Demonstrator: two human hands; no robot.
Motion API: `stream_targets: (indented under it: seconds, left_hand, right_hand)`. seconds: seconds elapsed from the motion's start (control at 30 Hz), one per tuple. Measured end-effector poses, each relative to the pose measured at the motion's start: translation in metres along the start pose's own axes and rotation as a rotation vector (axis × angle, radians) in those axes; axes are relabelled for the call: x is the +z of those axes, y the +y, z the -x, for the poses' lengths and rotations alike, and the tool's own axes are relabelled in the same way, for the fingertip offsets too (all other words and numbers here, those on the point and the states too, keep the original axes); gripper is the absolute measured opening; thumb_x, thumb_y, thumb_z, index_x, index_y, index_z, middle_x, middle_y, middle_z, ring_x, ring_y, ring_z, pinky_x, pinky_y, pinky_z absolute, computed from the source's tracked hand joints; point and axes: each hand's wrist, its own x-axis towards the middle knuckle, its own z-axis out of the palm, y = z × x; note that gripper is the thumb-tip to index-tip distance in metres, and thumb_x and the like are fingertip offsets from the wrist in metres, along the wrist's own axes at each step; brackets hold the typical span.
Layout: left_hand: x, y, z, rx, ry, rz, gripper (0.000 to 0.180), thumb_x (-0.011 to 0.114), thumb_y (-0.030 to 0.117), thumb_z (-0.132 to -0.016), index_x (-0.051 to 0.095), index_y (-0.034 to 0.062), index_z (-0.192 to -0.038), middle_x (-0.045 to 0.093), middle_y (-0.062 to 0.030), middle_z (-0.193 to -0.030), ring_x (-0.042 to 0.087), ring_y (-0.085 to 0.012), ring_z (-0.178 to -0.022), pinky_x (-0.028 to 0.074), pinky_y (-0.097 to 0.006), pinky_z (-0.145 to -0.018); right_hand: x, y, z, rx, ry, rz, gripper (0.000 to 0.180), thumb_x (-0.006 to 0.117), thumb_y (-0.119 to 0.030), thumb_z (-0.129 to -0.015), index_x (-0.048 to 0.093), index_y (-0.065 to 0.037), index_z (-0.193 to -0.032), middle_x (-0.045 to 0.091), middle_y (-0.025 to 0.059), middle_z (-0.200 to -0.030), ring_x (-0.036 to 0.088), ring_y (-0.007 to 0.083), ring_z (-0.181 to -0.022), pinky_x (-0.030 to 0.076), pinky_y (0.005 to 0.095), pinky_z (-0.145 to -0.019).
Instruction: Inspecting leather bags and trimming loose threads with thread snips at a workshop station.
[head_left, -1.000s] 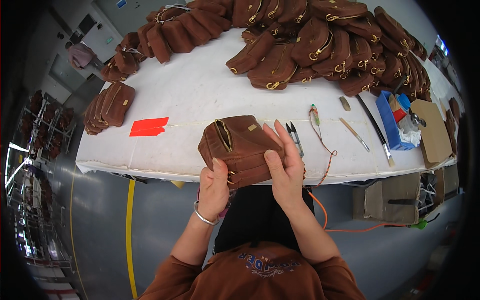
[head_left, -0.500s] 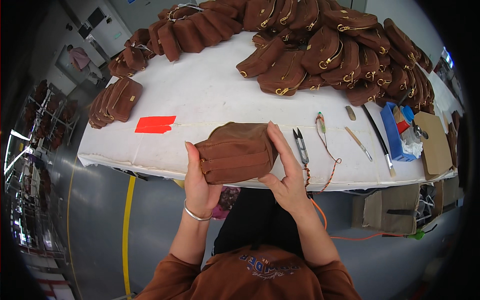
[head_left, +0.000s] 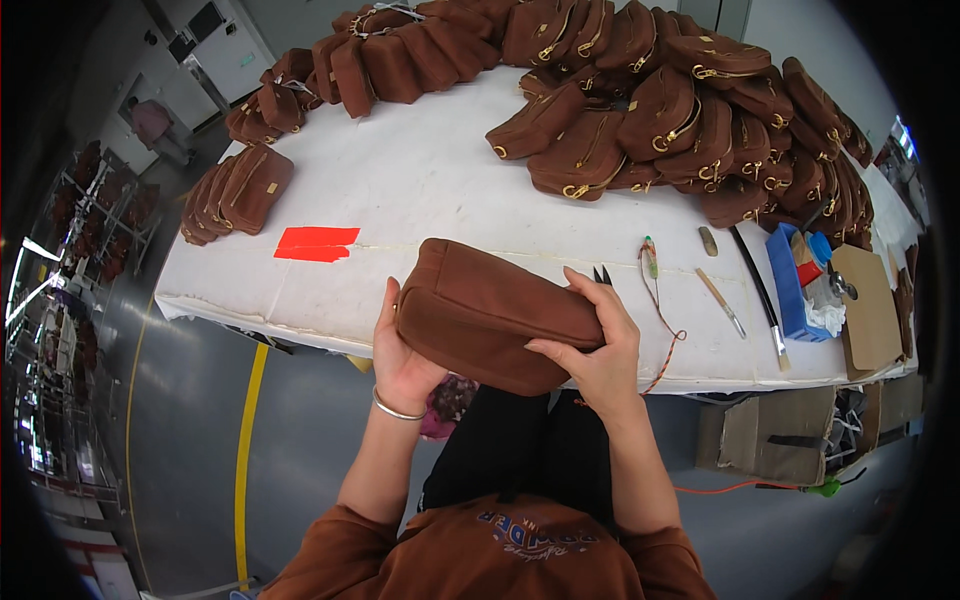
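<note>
A brown zip pouch is held between my two hands over the near edge of the white table, with a smooth broad side and its piped seams facing up. My left hand supports its left end, the fingers partly hidden beneath it. On the right end, my right hand grips with the thumb on the near side and the fingers over the far corner. Just beyond that hand the dark tips of thread snips show; the rest of them is hidden.
A big heap of brown pouches covers the far right, with more rows at the far left. Red tape marks the white table. Right of me lie a corded tool, brushes and a blue bin.
The pouch has been turned over in my hands, from its strap-like band to a smooth broad side. My right hand has shifted right and now covers most of the snips.
</note>
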Motion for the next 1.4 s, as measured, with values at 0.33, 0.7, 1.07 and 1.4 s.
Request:
stream_targets:
  seconds: [0.33,0.7,1.07,1.4]
  left_hand:
    - [0.006,-0.039,-0.003,0.086,0.148,-0.439,0.055,0.045,0.043,-0.102,0.038,0.01,-0.145,0.043,-0.0089,-0.148,0.04,-0.0274,-0.136,0.032,-0.046,-0.114]
    - [-0.007,-0.041,0.006,-0.043,0.014,-0.305,0.048,0.052,0.003,-0.094,0.04,0.0031,-0.141,0.048,-0.0135,-0.141,0.046,-0.0294,-0.131,0.036,-0.045,-0.111]
    - [-0.003,-0.045,0.009,-0.033,0.001,-0.485,0.05,0.056,-0.006,-0.088,0.045,0.001,-0.137,0.052,-0.0129,-0.136,0.05,-0.028,-0.128,0.039,-0.043,-0.109]
    - [-0.003,-0.02,0.011,0.02,-0.023,-0.459,0.048,0.055,-0.002,-0.09,0.045,0.0009,-0.137,0.052,-0.0145,-0.137,0.05,-0.0291,-0.127,0.04,-0.045,-0.108]
  right_hand:
    - [0.008,-0.006,0.004,0.426,0.094,-0.464,0.066,0.081,-0.009,-0.077,0.05,0.0,-0.134,0.059,0.0074,-0.106,0.059,0.0125,-0.099,0.051,0.0269,-0.083]
    - [0.012,0.004,0.008,0.154,0.125,-0.105,0.032,0.074,-0.012,-0.084,0.069,-0.005,-0.114,0.061,0.0142,-0.12,0.06,0.0251,-0.108,0.047,0.033,-0.093]
    - [0.011,-0.004,-0.005,0.018,0.18,0.057,0.012,0.07,-0.005,-0.085,0.068,0.0,-0.096,0.066,0.0117,-0.096,0.061,0.025,-0.086,0.049,0.0325,-0.077]
    - [-0.002,-0.011,-0.008,0.324,0.16,-0.505,0.011,0.055,-0.007,-0.098,0.059,0.001,-0.091,0.059,0.0026,-0.087,0.053,0.008,-0.081,0.044,0.0225,-0.075]
